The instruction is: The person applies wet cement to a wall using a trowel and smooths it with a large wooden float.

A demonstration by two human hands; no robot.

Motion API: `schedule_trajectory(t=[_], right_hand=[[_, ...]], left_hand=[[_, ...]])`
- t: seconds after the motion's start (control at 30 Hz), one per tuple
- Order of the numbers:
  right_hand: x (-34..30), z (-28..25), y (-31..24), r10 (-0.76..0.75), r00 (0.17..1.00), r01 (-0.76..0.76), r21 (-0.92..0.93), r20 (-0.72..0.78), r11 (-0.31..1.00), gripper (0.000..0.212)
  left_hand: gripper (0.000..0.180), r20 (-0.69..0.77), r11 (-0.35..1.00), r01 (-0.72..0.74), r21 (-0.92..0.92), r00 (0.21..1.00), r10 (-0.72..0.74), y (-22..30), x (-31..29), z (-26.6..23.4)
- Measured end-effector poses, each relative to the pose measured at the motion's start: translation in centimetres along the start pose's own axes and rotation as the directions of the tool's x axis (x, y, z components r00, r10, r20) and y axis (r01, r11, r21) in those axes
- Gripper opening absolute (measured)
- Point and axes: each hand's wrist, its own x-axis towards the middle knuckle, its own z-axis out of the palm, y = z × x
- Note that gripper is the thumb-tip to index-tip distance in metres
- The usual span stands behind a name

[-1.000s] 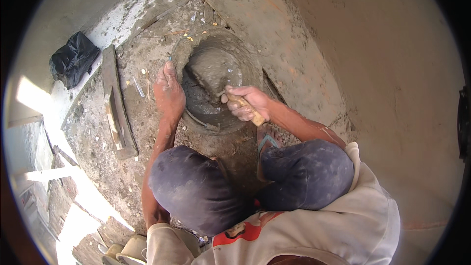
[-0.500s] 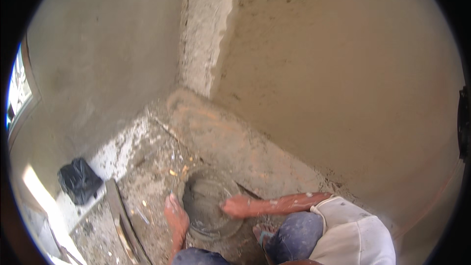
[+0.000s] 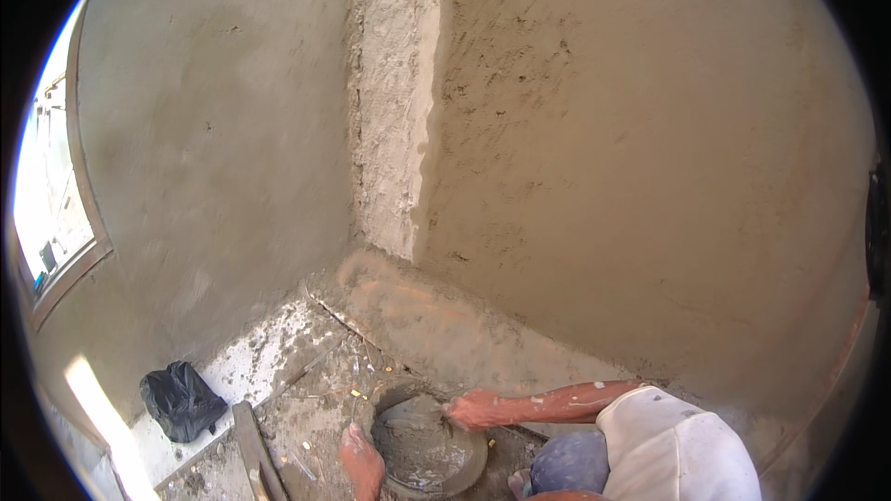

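A round, mortar-smeared basin (image 3: 479, 464) stands on the floor in front of me, with wet grey mortar (image 3: 422, 450) inside. My right hand (image 3: 471, 408) is closed at the basin's far right edge, the forearm reaching in from the right. Whatever it grips is hidden by the fist and the mortar. Beside the basin's left rim, my left hand (image 3: 360, 460) is closed with the thumb side up. Its fingers are largely turned away, so I cannot make out what they hold.
Plastered walls (image 3: 650, 176) meet at a rough pale corner strip (image 3: 394, 102). On the left lie a black plastic bag (image 3: 182, 401) and a wooden board (image 3: 256, 450). Debris litters the floor (image 3: 311, 436). A window (image 3: 60, 186) opens at far left.
The view has tipped upward, so the basin and floor sit lower in the picture. My right hand has moved from over the mortar to the basin's far edge. My left hand stays beside the rim.
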Motion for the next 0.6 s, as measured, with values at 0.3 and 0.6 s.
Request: schedule_trajectory(t=[0.3, 0.6], right_hand=[[-1.9, 2.6, -4.6, -0.298, 0.949, 0.264, 0.258, 0.101, 0.93, 0.023], [1.4, -0.6, -2.9, -0.05, 0.998, 0.05, -0.004, 0.035, 0.999, 0.022]], left_hand=[[0.045, -0.023, 0.997, 0.07, -0.04, 0.997, -0.071, -1.5, -0.5, -0.3], [0.048, 0.007, 0.999, 0.035, -0.021, 0.999, -0.035, -0.1, 0.5, 0.7]])
